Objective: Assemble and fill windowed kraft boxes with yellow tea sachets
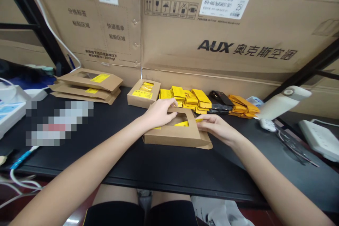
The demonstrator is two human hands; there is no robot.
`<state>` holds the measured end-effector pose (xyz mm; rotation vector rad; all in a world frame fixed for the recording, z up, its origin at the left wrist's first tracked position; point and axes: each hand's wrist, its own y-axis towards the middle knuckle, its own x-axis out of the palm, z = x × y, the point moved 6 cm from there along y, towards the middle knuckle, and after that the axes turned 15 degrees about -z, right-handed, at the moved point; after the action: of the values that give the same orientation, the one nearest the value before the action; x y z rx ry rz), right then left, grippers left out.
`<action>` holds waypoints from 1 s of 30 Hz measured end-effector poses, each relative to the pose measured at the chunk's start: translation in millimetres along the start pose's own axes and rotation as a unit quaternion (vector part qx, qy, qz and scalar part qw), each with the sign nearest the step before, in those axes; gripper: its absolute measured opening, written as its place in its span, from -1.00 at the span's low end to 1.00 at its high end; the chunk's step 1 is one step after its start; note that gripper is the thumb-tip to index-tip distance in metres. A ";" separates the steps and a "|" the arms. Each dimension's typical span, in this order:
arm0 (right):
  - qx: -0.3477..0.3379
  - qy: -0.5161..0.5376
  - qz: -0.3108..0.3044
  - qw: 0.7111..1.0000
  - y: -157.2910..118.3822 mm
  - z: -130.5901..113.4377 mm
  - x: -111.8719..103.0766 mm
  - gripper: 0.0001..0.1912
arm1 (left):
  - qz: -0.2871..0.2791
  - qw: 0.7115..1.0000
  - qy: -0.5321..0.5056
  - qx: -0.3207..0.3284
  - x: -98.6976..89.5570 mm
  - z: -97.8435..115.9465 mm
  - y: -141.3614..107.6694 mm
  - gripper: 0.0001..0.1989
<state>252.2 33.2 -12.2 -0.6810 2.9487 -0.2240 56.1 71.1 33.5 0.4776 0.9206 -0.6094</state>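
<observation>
A brown cardboard window box (172, 137) lies on the black desk in front of me, its right end open. My left hand (161, 113) grips its upper left part, with the thumb by the clear window and the fingers bent over the far edge. At the open end, my right hand (214, 125) pinches a yellow packet (199, 120) that reaches partly inside. Some yellow shows through the window. Behind the box are stacked yellow packets (201, 98), and a filled window box (140, 99) sits to their left.
Flat window boxes (87, 84) are stacked at the left. Black packets (219, 102) and orange packets (242, 106) lie at the back right, near a white bottle (280, 102), glasses (293, 144) and a power strip (320, 139). Large AUX cartons (172, 49) stand behind the desk (119, 159).
</observation>
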 end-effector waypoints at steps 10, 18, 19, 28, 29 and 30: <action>0.007 0.032 -0.055 0.998 3.1 5.1 11.3 -0.70 | 0.000 0.997 0.001 0.074 10.4 20.3 -5.3 -0.79; -0.025 0.121 -0.071 0.990 6.6 3.5 17.7 -0.70 | 0.014 0.971 -0.198 0.135 6.1 26.9 -5.1 -0.77; -0.037 0.133 -0.066 0.988 7.2 1.8 16.5 -0.72 | 0.024 0.964 -0.226 0.139 4.2 26.6 -5.0 -0.77; -0.065 0.153 -0.038 0.985 4.9 -2.9 8.2 -0.76 | 0.066 0.950 -0.279 0.125 2.6 17.1 -0.1 -0.91; -0.056 0.143 -0.052 0.987 4.0 -2.8 10.7 -0.73 | 0.064 0.947 -0.289 0.125 3.7 16.9 0.4 -0.91; -0.048 0.131 -0.068 0.988 2.9 -2.8 13.5 -0.72 | 0.062 0.945 -0.296 0.126 4.6 17.2 0.6 -0.92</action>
<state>238.6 30.1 -10.9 -0.9345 3.1822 -0.1976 68.7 59.6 38.6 0.5339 0.2375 -0.7053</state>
